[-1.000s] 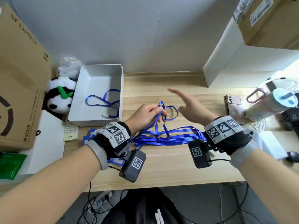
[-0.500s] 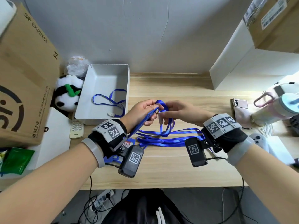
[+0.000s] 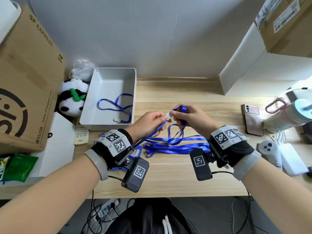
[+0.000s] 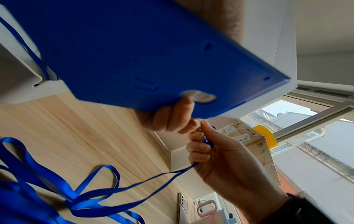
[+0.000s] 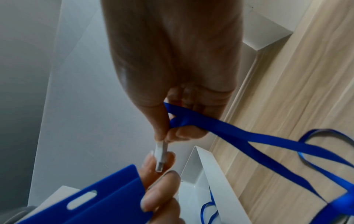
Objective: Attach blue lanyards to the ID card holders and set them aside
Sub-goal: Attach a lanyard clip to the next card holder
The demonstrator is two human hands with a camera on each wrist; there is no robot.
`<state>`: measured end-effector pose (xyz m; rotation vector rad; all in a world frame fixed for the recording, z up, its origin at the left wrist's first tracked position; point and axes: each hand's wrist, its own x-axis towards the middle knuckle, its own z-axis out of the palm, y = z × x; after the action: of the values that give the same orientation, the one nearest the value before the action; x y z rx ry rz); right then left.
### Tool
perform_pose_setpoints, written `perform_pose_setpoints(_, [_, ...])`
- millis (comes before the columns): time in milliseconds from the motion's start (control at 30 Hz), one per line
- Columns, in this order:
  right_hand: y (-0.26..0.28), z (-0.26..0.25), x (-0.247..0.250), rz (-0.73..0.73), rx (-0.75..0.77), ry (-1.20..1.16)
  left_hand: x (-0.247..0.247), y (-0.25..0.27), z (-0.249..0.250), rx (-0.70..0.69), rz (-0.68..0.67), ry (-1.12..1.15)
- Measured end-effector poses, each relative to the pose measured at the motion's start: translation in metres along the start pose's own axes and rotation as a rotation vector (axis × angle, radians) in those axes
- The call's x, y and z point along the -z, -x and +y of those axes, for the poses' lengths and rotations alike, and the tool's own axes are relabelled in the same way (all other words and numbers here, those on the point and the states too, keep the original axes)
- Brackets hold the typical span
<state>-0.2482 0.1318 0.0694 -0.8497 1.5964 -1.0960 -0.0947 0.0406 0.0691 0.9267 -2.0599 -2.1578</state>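
My left hand (image 3: 152,121) grips a blue ID card holder (image 4: 143,53) by its slotted top edge (image 5: 82,200). My right hand (image 3: 190,116) pinches the white clip (image 3: 169,114) of a blue lanyard (image 5: 239,136) between thumb and forefinger. The strap loops over my right fingers and trails down to the desk. The clip's tip (image 5: 160,165) lies against my left fingertips (image 5: 159,188), just beside the holder's slot. A pile of more blue lanyards (image 3: 175,146) lies on the desk under my hands. More card holders (image 3: 135,152) peek out beneath my left wrist.
A white open box (image 3: 94,92) at the back left holds one lanyard (image 3: 116,107). Left of it are a panda toy (image 3: 70,100), a remote (image 3: 81,134) and a large cardboard box (image 3: 28,78). A phone (image 3: 252,119), a bottle (image 3: 290,114) and a controller (image 3: 270,152) lie at the right.
My right hand, open and raised a second ago, came in to meet my left hand and now pinches the lanyard clip. My left hand stayed roughly in place.
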Motion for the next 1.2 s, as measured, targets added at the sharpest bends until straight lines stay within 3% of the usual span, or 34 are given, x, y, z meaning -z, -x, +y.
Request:
perform_pose_setpoints(267, [0.006, 0.003, -0.004, -0.054, 0.068, -0.18, 0.005, 0.0, 0.0, 0.066, -0.066, 0.291])
perform_pose_setpoints(367, [0.006, 0.002, -0.006, -0.046, 0.014, -0.257, 0.006, 0.001, 0.001, 0.032, -0.068, 0.261])
perform_pose_setpoints(533, [0.004, 0.004, -0.005, -0.044, 0.054, -0.043, 0.004, 0.005, 0.002, 0.037, -0.073, 0.226])
perform_pose_setpoints(700, [0.005, 0.0, -0.007, -0.103, 0.036, 0.014, 0.004, 0.004, 0.002, -0.013, -0.025, 0.154])
perform_pose_setpoints(1000, [0.003, 0.001, -0.017, -0.087, 0.028, -0.327, 0.003, 0.004, 0.011, -0.156, 0.023, 0.106])
perform_pose_setpoints(1200, [0.001, -0.004, -0.019, 0.051, 0.095, 0.115, 0.008, 0.004, 0.016, -0.07, 0.021, 0.094])
